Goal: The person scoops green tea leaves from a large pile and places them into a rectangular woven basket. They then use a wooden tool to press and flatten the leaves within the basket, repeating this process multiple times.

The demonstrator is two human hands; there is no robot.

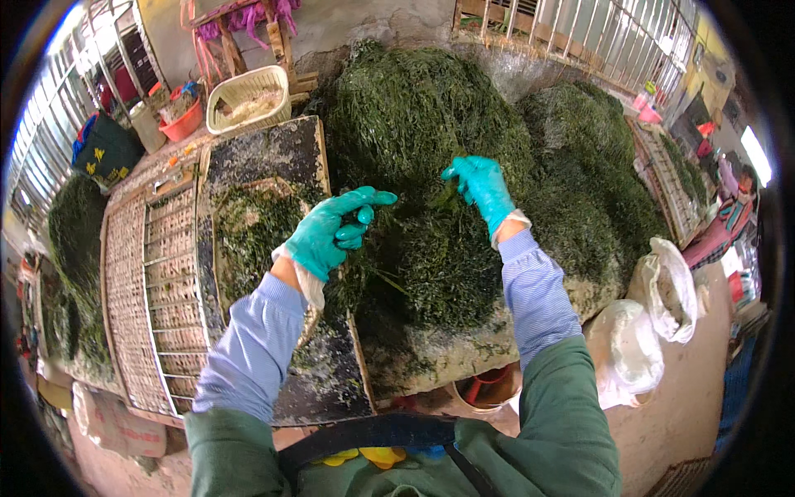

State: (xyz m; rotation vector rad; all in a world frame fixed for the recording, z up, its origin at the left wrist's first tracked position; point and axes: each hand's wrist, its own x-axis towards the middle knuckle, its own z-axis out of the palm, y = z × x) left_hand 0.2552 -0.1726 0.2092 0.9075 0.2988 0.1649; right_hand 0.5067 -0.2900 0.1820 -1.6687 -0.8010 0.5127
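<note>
A large heap of wet green seaweed (428, 105) rises before me, with a smaller clump (447, 267) on the near edge of the pale work surface. My left hand (335, 230), in a teal rubber glove, is over the seaweed's left side, index finger pointing right and the others curled; no held thing shows in it. In the same kind of glove, my right hand (481, 186) has its fingers bent around some green strands at the heap's middle. Left of the heap, a shallow tray of seaweed (254, 242) lies on a dark board (323, 397).
A metal rack (177, 298) and a woven mat (124, 286) lie at left. Behind them stand a cream plastic basket (248, 99) and a red basin (183, 118). White sacks (627, 348) and a bucket (487, 391) are below the table edge. Another person (726, 217) is at far right.
</note>
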